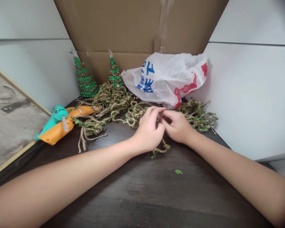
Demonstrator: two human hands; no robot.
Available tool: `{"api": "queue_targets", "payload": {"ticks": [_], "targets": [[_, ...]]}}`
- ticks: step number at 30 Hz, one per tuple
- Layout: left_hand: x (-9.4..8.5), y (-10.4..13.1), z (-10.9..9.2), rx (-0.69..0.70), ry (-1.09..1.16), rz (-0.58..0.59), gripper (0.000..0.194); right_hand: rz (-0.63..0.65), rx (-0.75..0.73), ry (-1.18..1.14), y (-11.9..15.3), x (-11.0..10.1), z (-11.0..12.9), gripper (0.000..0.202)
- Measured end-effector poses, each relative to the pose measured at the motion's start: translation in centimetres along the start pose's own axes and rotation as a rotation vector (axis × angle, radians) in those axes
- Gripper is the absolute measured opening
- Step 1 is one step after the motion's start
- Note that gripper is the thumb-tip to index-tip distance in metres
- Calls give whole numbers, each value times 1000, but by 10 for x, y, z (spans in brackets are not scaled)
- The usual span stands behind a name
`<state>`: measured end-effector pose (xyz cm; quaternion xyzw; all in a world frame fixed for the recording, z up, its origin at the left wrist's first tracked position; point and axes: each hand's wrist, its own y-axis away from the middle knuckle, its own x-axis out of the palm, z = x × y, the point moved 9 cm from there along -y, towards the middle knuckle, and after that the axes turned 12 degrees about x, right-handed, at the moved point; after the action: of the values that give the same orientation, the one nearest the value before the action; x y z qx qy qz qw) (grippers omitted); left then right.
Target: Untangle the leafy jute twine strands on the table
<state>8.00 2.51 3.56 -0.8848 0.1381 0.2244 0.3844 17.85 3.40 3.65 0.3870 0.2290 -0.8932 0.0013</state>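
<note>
Looks like fiddling with leafy twine [165, 147], trailing onto the counter [142, 183] beneath left hand [149, 129] and right hand [178, 126], together at the tips with grip hidden; likely calls next for steady pinching.

Far: upright brown cardboard [118, 25], clear tape [165, 20] down its right half. Left and right: white panels [254, 101] — a dark horizontal seam [251, 43] crosses each. Near: dark wood-grain tabletop [142, 193] — pale light reflects from its left part.
</note>
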Motion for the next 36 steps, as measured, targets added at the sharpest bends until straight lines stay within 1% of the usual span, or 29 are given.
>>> {"api": "queue_targets", "payload": {"ticks": [3, 5, 6, 8, 10, 11, 14, 18, 21, 24, 25, 26, 28, 32, 34, 36], "targets": [[2, 0, 2, -19, 21, 23, 52, -142, -20, -109, 3, -14, 1, 13], [5, 1, 3, -49, 23, 57, 52, -203, -25, -169, 6, -20, 1, 14], [7, 1, 3, -60, 21, 81, 49, -217, -32, -186, 7, -22, 2, 14], [11, 1, 3, -73, -3, 134, 36, -223, -50, -200, 9, -23, 4, 14], [13, 1, 2, -74, -51, 174, 15, -228, -68, -200, 11, -23, 6, 14], [13, 1, 2, -73, -73, 186, 9, -228, -73, -200, 11, -24, 6, 14], [14, 0, 1, -71, -89, 200, 19, -218, -88, -202, 11, -24, 7, 14], [17, 1, -2, -52, -87, 243, 17, -258, -132, -159, 14, -28, 12, 13], [20, 3, -7, 0, -123, 298, 16, -299, -180, -145, 18, -33, 17, 14], [27, 5, -12, 71, -188, 385, 23, -313, -210, -137, 20, -35, 20, 16], [28, 5, -13, 85, -201, 398, 24, -316, -210, -131, 20, -35, 19, 17], [28, 5, -13, 88, -204, 393, 25, -319, -204, -126, 19, -35, 19, 18], [23, 3, -11, 55, -173, 327, 26, -317, -188, -117, 17, -34, 17, 18], [3, 0, -4, -41, 19, 79, 29, -256, -172, -106, 11, -27, 16, 20], [-5, 1, -1, -51, 99, -32, 27, -194, -162, -97, 9, -21, 16, 21], [-12, 2, 1, -50, 148, -117, 26, -134, -152, -77, 8, -16, 16, 20]]}}
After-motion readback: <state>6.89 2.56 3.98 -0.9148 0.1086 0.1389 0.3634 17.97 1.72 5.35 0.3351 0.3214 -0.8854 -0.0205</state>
